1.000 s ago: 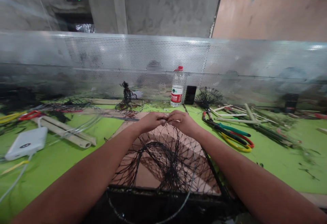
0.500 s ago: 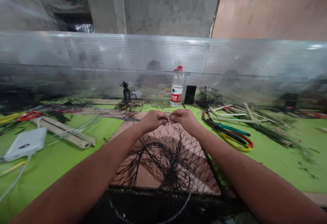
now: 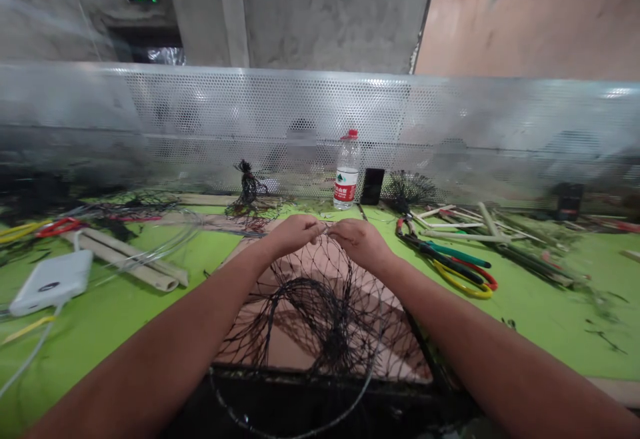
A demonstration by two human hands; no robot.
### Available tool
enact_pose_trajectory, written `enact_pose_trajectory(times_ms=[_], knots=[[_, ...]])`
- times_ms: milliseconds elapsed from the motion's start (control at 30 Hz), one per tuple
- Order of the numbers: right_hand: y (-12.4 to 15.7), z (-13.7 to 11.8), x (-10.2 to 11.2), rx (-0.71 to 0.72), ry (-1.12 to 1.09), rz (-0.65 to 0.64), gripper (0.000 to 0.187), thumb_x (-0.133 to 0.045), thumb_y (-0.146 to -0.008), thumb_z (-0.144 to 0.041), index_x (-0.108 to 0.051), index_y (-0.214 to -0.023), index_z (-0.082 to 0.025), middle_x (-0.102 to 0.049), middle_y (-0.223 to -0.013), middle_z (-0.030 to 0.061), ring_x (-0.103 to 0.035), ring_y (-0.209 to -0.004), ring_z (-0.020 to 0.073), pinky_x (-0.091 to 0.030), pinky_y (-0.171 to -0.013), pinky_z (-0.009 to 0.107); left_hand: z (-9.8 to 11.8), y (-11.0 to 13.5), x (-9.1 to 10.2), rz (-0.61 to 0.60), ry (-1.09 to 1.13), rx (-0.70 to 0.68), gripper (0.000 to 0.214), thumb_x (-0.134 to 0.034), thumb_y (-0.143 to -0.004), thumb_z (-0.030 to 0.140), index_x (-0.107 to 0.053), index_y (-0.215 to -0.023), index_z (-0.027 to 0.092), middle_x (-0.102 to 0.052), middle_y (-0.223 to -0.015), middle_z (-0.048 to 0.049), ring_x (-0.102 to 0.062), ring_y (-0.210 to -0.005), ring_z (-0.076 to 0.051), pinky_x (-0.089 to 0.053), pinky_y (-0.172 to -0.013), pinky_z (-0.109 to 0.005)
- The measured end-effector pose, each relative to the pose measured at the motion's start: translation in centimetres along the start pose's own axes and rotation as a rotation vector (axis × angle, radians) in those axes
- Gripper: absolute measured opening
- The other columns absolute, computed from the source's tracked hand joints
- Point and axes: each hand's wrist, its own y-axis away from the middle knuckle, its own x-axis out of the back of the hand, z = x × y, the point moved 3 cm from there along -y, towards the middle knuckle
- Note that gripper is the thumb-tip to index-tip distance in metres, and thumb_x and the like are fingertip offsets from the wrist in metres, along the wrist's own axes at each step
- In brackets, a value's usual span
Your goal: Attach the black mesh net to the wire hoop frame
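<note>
A black knotted net (image 3: 334,332) lies bunched over a pinkish-brown board (image 3: 285,349), its upper meshes stretched up to my fingers. My left hand (image 3: 296,233) pinches the net's top edge. Right beside it, my right hand (image 3: 361,239) is also closed on that edge, with the fingertips of both hands almost meeting. Palms and fingertips are partly hidden. From the net a clear wire loop (image 3: 357,407) curves down over the board's near edge.
Ahead stand a water bottle (image 3: 346,175) and a black phone (image 3: 372,187). Pliers and scissors (image 3: 457,269) lie to the right, near cut sticks (image 3: 465,225). On the left are bamboo tubes (image 3: 135,259) and a white power bank (image 3: 53,282). A perforated metal screen (image 3: 280,112) closes the back.
My right hand has shifted slightly left and turned, so its back faces up more. My left hand has moved a little left. The net's upper meshes have shifted slightly with them.
</note>
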Motion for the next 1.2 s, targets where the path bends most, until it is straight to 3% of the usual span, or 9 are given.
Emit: enact_pose_trajectory(times_ms=[100, 267, 533, 800, 900, 1033, 1200], knots=[[0.0, -0.3, 0.0, 0.066, 0.035, -0.016, 0.023, -0.045, -0.085, -0.017, -0.066, -0.092, -0.02, -0.067, -0.089, 0.0062, -0.059, -0.083, 0.0162, -0.044, -0.074, 0.027, 0.1, 0.2, -0.1, -0.067, 0.011, 0.003, 0.036, -0.043, -0.081, 0.041, -0.059, -0.065, 0.013, -0.057, -0.061, -0.0009, -0.049, -0.057, -0.011, -0.033, -0.051, -0.021], [0.0, -0.3, 0.0, 0.047, -0.009, 0.007, 0.021, -0.046, -0.085, -0.018, -0.066, -0.091, -0.019, -0.067, -0.088, 0.0063, -0.06, -0.082, 0.0155, -0.045, -0.074, 0.026, 0.8, 0.4, 0.0, -0.081, 0.093, -0.005, 0.022, -0.045, -0.078, 0.029, -0.061, -0.077, 0.014, -0.057, -0.065, 0.0004, -0.05, -0.062, -0.011, -0.035, -0.055, -0.02], [-0.1, 0.4, 0.1, -0.207, -0.225, 0.102, 0.011, -0.054, -0.081, -0.02, -0.065, -0.08, -0.019, -0.065, -0.074, 0.0004, -0.058, -0.069, 0.012, -0.043, -0.063, 0.022, 1.4, 0.3, 0.1, 0.001, -0.026, -0.022, 0.023, -0.045, -0.079, 0.027, -0.064, -0.081, 0.015, -0.06, -0.068, -0.0007, -0.052, -0.064, -0.012, -0.037, -0.061, -0.021], [-0.1, 0.2, -0.2, -0.022, -0.147, 0.087, 0.017, -0.05, -0.084, -0.023, -0.067, -0.086, -0.02, -0.067, -0.083, 0.0045, -0.059, -0.079, 0.0144, -0.045, -0.072, 0.026, 1.1, 0.2, 0.0, -0.057, -0.024, -0.094, 0.033, -0.043, -0.082, 0.037, -0.065, -0.081, 0.013, -0.06, -0.07, -0.0013, -0.05, -0.066, -0.013, -0.037, -0.061, -0.021], [-0.2, -0.1, -0.1, 0.006, -0.124, 0.084, 0.018, -0.05, -0.084, -0.024, -0.067, -0.084, -0.02, -0.067, -0.083, 0.0051, -0.058, -0.082, 0.0153, -0.044, -0.075, 0.028, 1.1, 0.1, -0.1, -0.025, -0.072, -0.094, 0.032, -0.044, -0.082, 0.037, -0.065, -0.082, 0.014, -0.062, -0.072, -0.0015, -0.051, -0.067, -0.013, -0.037, -0.062, -0.02], [-0.3, 0.1, 0.4, -0.198, -0.23, 0.109, 0.014, -0.053, -0.079, -0.021, -0.067, -0.08, -0.019, -0.065, -0.075, 0.0028, -0.058, -0.072, 0.0136, -0.044, -0.068, 0.025, 1.3, 0.0, -0.4, 0.04, -0.155, -0.089, 0.027, -0.046, -0.082, 0.035, -0.067, -0.085, 0.017, -0.065, -0.08, -0.002, -0.054, -0.072, -0.014, -0.036, -0.062, -0.021], [-0.3, 0.8, 0.4, -0.525, -0.529, 0.101, 0.01, -0.056, -0.072, -0.023, -0.061, -0.067, -0.016, -0.055, -0.053, -0.0023, -0.049, -0.051, 0.0095, -0.041, -0.051, 0.021, 2.1, 0.2, -0.7, 0.079, -0.313, -0.158, 0.026, -0.045, -0.083, 0.033, -0.068, -0.088, 0.022, -0.067, -0.085, -0.0022, -0.056, -0.079, -0.015, -0.037, -0.068, -0.023]])
